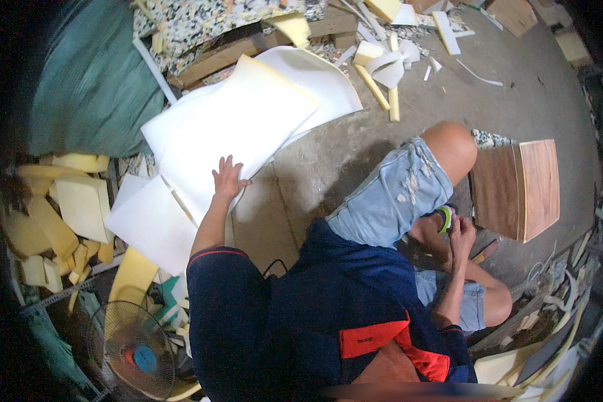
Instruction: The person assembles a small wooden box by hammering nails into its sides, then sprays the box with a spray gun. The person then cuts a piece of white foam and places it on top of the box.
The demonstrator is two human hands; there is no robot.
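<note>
Resting open-fingered, the left hand point(226, 179) lies flat on the white foam sheet point(238, 120); the right hand's point(461, 231) grip clasps a green-tipped tool point(443, 218).

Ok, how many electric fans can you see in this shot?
1. A single floor fan stands at the lower left, below the yellow foam offcuts. More could be hidden beyond the dark rim.

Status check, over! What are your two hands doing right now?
Left hand flat, open on white foam sheet. Right hand by the knee, on a green-tipped item. Foam scraps piled left.
</note>
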